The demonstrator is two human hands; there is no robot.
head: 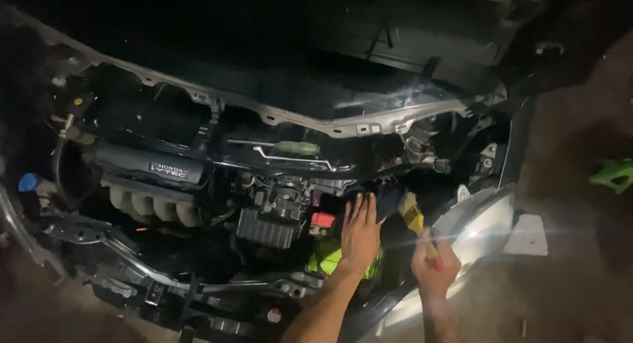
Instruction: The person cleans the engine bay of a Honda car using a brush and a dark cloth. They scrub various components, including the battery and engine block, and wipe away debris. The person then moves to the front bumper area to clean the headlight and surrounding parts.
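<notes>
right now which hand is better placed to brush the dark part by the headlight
Right. The right hand already grips the yellow-handled paintbrush, bristles at that dark part, while the left hand lies flat on it.

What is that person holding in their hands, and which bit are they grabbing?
The right hand grips a yellow paintbrush by its handle, bristles up. The left hand holds nothing; it rests flat in the engine bay.

Left hand [360, 232] lies flat, palm down, fingers extended and together, forearm bare. Right hand [435, 267] sits just beside it, fingers curled in a closed grip.
</notes>
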